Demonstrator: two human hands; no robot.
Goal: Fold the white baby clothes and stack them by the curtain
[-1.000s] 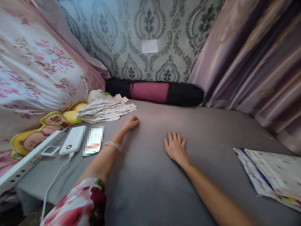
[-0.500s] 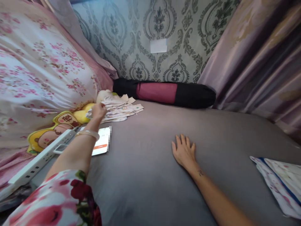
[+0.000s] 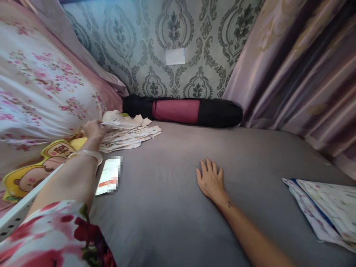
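My left hand (image 3: 94,129) is closed on the left edge of a white piece of clothing (image 3: 118,123), the top one in a pile. Beneath it lie several more pale garments (image 3: 128,141) with small prints, loosely layered on the grey sheet. Palm down, my right hand (image 3: 210,178) rests flat on the sheet with its fingers spread, holding nothing. A lit phone (image 3: 107,178) lies beside my left forearm, its screen partly blurred out.
The grey bed sheet (image 3: 167,207) spreads below. Folded printed cloths (image 3: 328,209) lie at right. A black and maroon roll-shaped bag (image 3: 176,110) lines the wall. Yellow cartoon cushions (image 3: 30,178) and a white power strip (image 3: 16,215) are at left.
My left hand has moved left relative to the pile, drawing out the edge of the top garment. The view has turned slightly right. My right hand stays flat on the sheet.
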